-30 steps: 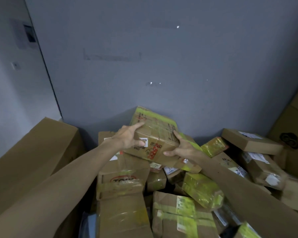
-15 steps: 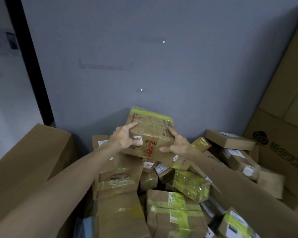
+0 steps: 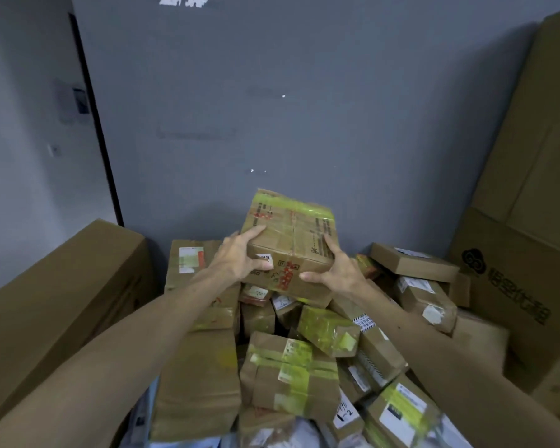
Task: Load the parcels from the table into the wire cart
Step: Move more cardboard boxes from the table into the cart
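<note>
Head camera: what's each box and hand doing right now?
Top parcel: taped shut, held between both hands at the pile's top.
Left hand: grips its left corner.
Right hand: grips its right corner.
Pile of parcels: heaped, taped shut.
Large carton: closed.

Handwritten "2" on the white label of a small parcel [image 3: 346, 415]; large Chinese characters beside a round logo on the big carton [image 3: 518, 250] at right; print on the top parcel [image 3: 291, 234] too blurred to read.
</note>
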